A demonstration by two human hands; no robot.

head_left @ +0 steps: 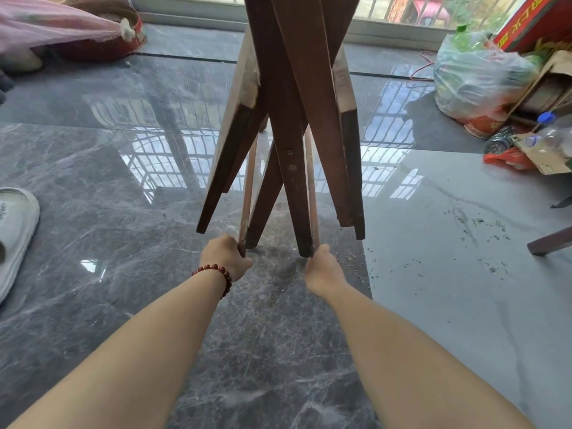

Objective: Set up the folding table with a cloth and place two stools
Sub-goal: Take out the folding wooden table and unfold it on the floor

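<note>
Far left, a pale slipper (pixel 17 230) lies on the glossy grey floor (pixel 123 181), with pink netting (pixel 55 26) heaped at the back, well apart from the work.

The left hand (pixel 227 257), red bead bracelet (pixel 216 270) at the wrist, has its fingers (pixel 240 249) clenched round the foot of a thin pale leg (pixel 249 187). That leg belongs to the folding desk (pixel 291 103), which stands in the middle of the frame on the floor, collapsed, its dark boards & legs crossing in a narrow bundle w/ the top out of view.

The right hand (pixel 323 269) is at the foot of the dark centre leg (pixel 294 196), thumb against the wood. Its fingers are hidden behind the hand, but it reads as grasping the leg.

Step in hand, as I judge it: spreading the legs — early in the task, no cloth on and no stools placed. To do it well, pull both feet apart evenly and low so the frame opens square. Keep fingers off the crossing points where the legs scissor. The polished tile looks slippery, so seat each foot before letting go, or the bundle may slide or tip.

Right side: a stuffed plastic bag (pixel 476 72) by cardboard and bottles, and a dark wooden leg (pixel 549 243) at the frame edge — poss. a stool, can't tell.
</note>
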